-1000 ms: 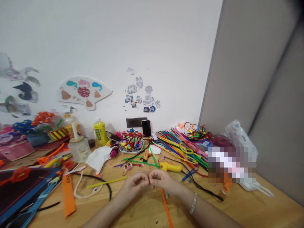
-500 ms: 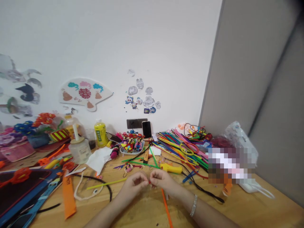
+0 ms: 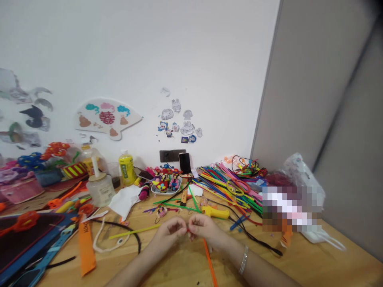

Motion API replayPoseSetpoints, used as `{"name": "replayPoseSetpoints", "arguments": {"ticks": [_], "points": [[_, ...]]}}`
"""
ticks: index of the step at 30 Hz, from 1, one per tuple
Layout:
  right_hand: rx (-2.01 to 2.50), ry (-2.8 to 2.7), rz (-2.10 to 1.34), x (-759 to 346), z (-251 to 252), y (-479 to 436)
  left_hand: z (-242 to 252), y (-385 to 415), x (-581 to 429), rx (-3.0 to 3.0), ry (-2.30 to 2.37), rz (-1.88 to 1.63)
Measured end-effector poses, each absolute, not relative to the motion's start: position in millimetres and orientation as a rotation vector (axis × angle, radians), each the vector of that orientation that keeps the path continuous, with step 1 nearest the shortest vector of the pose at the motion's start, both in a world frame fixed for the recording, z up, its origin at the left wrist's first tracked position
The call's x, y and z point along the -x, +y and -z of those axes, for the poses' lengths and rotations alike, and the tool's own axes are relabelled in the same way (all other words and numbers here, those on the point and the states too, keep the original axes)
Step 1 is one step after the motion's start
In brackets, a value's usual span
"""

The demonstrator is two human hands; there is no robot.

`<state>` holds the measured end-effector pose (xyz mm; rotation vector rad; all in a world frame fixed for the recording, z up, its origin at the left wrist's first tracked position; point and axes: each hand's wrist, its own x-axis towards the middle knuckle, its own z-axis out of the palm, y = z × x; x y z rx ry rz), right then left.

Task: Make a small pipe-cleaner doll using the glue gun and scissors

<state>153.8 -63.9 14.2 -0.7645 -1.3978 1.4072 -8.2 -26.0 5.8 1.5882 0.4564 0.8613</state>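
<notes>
My left hand (image 3: 169,232) and my right hand (image 3: 203,229) meet fingertip to fingertip just above the wooden table (image 3: 299,259). Both are pinched on a small red piece (image 3: 188,230) held between them. An orange pipe cleaner (image 3: 210,265) runs from under my right hand toward the near edge. A silver bracelet (image 3: 244,259) sits on my right wrist. A yellow-green pipe cleaner (image 3: 134,230) lies left of my left hand.
A heap of coloured pipe cleaners (image 3: 230,185) lies at the back right, a yellow glue gun (image 3: 214,212) just beyond my hands. A phone (image 3: 184,163) leans on the wall by a tray of small figures (image 3: 165,184). A jar (image 3: 100,188), a yellow bottle (image 3: 126,167) and white tissue (image 3: 124,200) stand left.
My hands have stayed together on the small red piece, with only slight finger movement. The view has shifted a little.
</notes>
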Motion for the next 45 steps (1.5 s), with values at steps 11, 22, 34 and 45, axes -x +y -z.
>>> {"name": "replayPoseSetpoints", "arguments": {"ticks": [11,22,34,45], "points": [[0.769,-1.482,-1.421,-157.5,-12.5,-62.9,-3.5,-25.2,12.8,-1.680,0.442,-0.787],[0.795,-1.467,-1.364,-156.6,-8.6,-60.3,1.4,-18.3,13.0,-1.721,0.475,-0.760],[0.831,-1.474,-1.264,-156.9,-3.0,-55.8,-0.3,-19.6,11.0,-1.740,0.532,-0.815],[0.888,-1.630,-1.169,-156.9,-2.3,-57.7,-7.1,-27.1,10.2,-1.996,0.644,-0.849]]}}
